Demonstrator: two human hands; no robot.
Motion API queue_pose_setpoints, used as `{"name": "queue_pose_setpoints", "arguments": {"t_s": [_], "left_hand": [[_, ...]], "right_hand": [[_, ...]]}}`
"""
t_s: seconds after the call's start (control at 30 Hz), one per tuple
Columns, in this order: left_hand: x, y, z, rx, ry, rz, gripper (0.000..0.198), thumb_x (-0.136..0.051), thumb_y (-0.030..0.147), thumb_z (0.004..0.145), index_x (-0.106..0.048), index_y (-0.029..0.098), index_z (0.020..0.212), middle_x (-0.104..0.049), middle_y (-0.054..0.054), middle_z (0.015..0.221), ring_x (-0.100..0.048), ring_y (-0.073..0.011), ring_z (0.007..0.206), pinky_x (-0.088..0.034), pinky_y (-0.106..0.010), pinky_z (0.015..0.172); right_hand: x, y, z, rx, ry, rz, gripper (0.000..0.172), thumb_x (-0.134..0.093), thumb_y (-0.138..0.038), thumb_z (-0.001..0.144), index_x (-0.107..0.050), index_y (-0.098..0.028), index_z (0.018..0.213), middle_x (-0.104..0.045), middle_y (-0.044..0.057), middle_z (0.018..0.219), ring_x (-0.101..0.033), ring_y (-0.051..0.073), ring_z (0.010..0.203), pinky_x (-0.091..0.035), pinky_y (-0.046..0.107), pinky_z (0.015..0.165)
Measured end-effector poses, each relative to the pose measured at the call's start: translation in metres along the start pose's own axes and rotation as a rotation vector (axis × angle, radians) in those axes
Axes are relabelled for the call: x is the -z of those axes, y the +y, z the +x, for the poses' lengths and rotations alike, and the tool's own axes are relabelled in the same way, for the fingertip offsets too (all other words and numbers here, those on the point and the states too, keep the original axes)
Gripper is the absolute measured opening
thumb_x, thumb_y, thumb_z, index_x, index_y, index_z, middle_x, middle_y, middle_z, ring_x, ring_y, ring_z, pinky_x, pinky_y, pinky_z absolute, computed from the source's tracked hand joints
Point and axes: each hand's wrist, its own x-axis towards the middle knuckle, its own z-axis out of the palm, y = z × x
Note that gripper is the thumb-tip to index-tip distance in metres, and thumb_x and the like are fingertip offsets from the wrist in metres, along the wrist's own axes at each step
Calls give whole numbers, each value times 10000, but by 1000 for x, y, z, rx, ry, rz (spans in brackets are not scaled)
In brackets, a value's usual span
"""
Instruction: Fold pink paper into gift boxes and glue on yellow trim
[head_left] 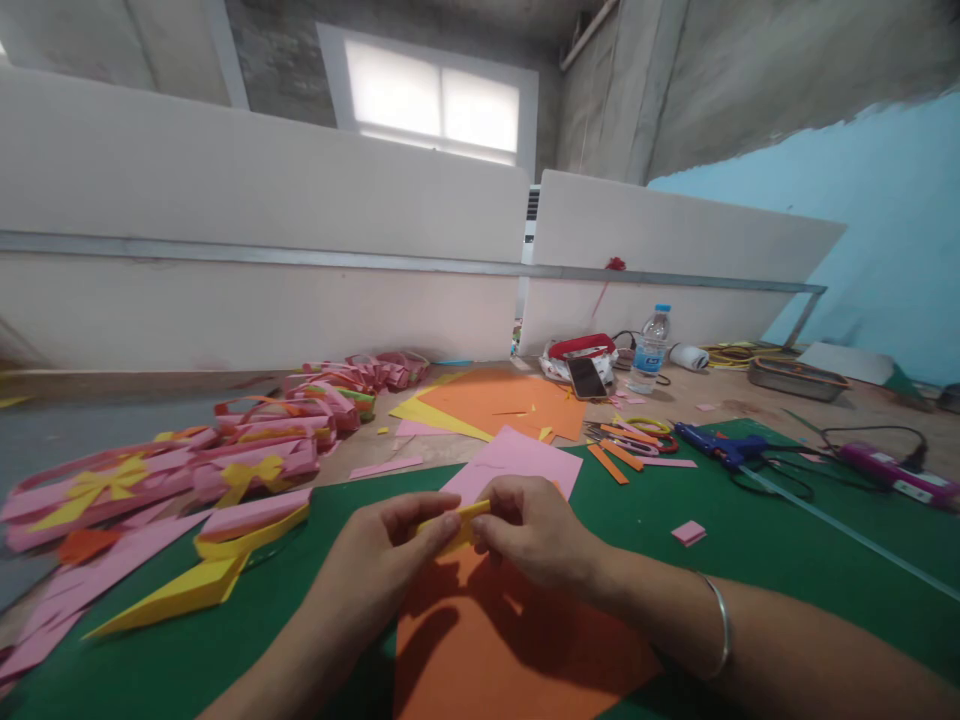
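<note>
Between my two hands is a small folded piece of yellow paper (454, 528). My left hand (397, 545) pinches its left part between thumb and fingers. My right hand (529, 530), with a bangle on the wrist, grips its right end. Both hands are above a sheet of orange paper (480, 650) that lies on a green mat (330, 540). Just beyond them lies a sheet of pink paper (517, 460). My fingers hide part of the yellow piece.
At left lie pink paper bags with yellow bows (255, 475) and a yellow paper strip (176, 595). At right are scissors (637, 435), a blue glue gun (720, 447) and a purple power strip (896, 475). Farther back stand a phone (586, 379) and a water bottle (651, 350).
</note>
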Motion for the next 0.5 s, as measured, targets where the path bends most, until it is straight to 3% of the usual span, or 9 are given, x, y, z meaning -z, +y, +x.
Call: {"name": "queue_pose_setpoints", "arguments": {"t_s": [0.1, 0.23, 0.4, 0.5], "left_hand": [[1, 1, -1, -45, -38, 19, 178, -683, 343, 634, -744, 187, 696, -706, -20, 646, -576, -167, 635, -413, -221, 594], [1, -2, 0, -62, 6, 39, 157, -686, 326, 623, -744, 187, 665, -680, -15, 576, -542, -151, 566, -380, -203, 526], [2, -1, -1, -121, 16, 203, 138, -653, 316, 649, -738, 207, 639, -716, -29, 632, -601, -193, 643, -415, -215, 569], [2, 2, -4, -116, -42, 252, 160, -612, 303, 681, -745, 213, 671, -732, -38, 680, -625, -206, 686, -436, -233, 624]], "right_hand": [[-1, -2, -2, -6, -12, -32, 102, -506, -79, 697, -578, -139, 655, -588, -13, 575, -532, 78, 500, -393, 174, 465], [-1, -2, -2, -35, -48, 6, 101, -507, -97, 704, -598, -138, 690, -584, -14, 567, -521, 79, 480, -383, 175, 449], [0, -4, -4, 194, 5, -223, 94, -588, -202, 731, -657, -142, 708, -589, -5, 616, -492, 87, 568, -373, 194, 525], [3, -6, -4, 213, 6, -257, 136, -580, -187, 742, -656, -132, 643, -567, -9, 578, -455, 81, 546, -347, 193, 510]]}}
